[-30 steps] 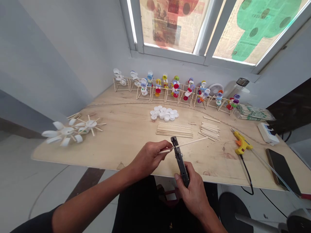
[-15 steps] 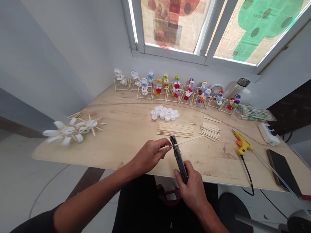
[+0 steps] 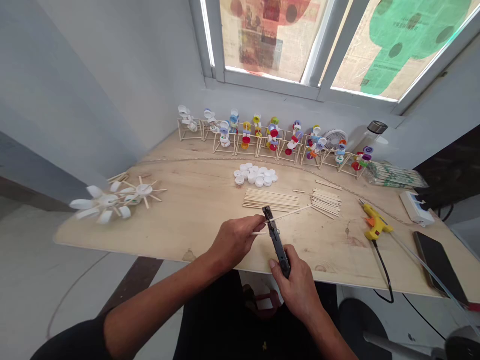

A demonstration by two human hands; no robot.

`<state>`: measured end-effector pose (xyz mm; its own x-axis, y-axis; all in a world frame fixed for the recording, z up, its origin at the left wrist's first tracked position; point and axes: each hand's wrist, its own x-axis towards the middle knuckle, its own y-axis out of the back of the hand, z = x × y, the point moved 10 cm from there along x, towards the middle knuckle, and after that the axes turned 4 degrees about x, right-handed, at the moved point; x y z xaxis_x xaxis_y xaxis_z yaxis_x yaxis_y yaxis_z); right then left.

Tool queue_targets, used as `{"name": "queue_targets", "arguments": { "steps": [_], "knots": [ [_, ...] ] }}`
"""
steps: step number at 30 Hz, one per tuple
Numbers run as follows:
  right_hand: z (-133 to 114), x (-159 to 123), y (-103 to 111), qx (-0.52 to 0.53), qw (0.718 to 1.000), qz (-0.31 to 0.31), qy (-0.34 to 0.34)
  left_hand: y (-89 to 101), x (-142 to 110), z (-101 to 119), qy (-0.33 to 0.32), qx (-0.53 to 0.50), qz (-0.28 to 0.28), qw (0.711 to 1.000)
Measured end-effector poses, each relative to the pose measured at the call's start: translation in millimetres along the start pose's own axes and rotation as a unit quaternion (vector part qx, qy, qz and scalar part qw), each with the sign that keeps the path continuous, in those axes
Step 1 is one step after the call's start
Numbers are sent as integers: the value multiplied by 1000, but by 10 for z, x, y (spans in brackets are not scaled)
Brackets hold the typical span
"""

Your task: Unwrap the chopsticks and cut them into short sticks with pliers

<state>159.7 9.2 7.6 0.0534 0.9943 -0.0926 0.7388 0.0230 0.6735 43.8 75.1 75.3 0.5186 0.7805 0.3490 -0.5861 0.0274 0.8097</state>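
Wooden stick (image 3: 290,214) across the head of black cutters (image 3: 276,241), one end pinched in the curled fingers of the left hand (image 3: 234,242), the other end angled up and away over a plywood tabletop (image 3: 195,225). Right hand (image 3: 298,292) closed around the cutters' handles, near the table's front edge. Just beyond the hands, a flat bundle of sticks (image 3: 270,200) beside a smaller, messier stack of sticks (image 3: 325,203), with a cluster of white bottle caps (image 3: 255,175) behind them. Along the back, under a paper-covered window (image 3: 273,40), a row of small stick frames (image 3: 270,137) hung with colored caps, plus a small white fan (image 3: 333,139). At right, a yellow glue gun (image 3: 376,225), a bag of sticks (image 3: 393,175) and a phone (image 3: 437,267); at left, a white-capped stick wheel (image 3: 108,200), slightly blurred.
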Motion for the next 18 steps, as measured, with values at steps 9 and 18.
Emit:
{"name": "queue_targets", "arguments": {
  "steps": [9,18],
  "knots": [
    [6,47,-26,-23,1000,3,15,-64,15,-106,70,-55,-63,994],
    [47,73,-69,-53,998,6,26,-116,-1,-179,99,-4,-62,993]
  ]
}}
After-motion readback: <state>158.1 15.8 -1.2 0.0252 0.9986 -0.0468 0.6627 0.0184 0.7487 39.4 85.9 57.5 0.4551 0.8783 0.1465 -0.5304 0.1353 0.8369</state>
